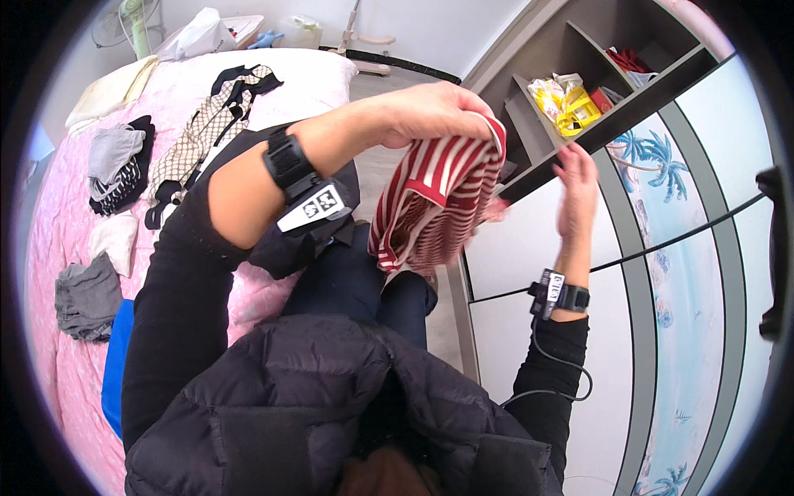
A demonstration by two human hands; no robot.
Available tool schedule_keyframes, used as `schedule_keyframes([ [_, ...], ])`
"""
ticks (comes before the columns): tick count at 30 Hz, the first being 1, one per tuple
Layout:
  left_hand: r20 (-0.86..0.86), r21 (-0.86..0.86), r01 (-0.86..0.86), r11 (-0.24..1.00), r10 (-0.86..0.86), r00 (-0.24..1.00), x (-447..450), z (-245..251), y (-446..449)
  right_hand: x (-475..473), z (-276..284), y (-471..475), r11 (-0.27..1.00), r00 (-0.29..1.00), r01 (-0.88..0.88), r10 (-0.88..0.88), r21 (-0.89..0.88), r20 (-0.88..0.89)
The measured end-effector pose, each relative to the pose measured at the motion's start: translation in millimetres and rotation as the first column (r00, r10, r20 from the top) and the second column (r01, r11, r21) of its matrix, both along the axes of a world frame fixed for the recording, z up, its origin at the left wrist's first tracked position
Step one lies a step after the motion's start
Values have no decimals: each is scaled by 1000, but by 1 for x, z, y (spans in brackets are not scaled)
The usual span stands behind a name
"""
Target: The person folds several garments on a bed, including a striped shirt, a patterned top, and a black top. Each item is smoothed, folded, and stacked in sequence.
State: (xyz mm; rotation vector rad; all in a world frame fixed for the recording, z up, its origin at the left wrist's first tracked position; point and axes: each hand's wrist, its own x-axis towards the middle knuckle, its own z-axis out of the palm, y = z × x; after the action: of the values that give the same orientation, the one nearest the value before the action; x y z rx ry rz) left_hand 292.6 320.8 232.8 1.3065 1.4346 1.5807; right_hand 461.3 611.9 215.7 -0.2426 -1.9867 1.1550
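My left hand [443, 113] grips the upper edge of a red-and-white striped knit garment [453, 167], which hangs down above my knees. The folds leave a dark opening on its near side. To the right, my right hand [577, 183] is raised apart from the garment, slightly blurred, with nothing in it. Its fingers are close to the lower edge of the open wardrobe shelf [515, 183]. Bunched dark clothing [285, 248] lies on the bed side, partly behind my left forearm.
The bed [49, 279] at left bears a folded grey garment [90, 297], a white cloth [113, 242], a grey-and-black pile [118, 155] and a black-and-cream patterned garment [198, 136]. Yellow-and-white bags [574, 111] sit in a wardrobe compartment. White wardrobe doors [552, 347] stand at right.
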Motion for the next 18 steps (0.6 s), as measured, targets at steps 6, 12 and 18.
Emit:
schedule_keyframes([
  [6,51,54,-11,998,8,999,3,-15,32,-36,1,-116,908,859,-417,378,46,344],
  [12,-85,348,-447,824,503,860,-3,-79,26,-46,21,-114,976,951,-164,195,-142,242],
  [18,-52,256,-354,900,378,924,37,-125,28,-48,19,-112,974,973,-85,126,-210,191],
])
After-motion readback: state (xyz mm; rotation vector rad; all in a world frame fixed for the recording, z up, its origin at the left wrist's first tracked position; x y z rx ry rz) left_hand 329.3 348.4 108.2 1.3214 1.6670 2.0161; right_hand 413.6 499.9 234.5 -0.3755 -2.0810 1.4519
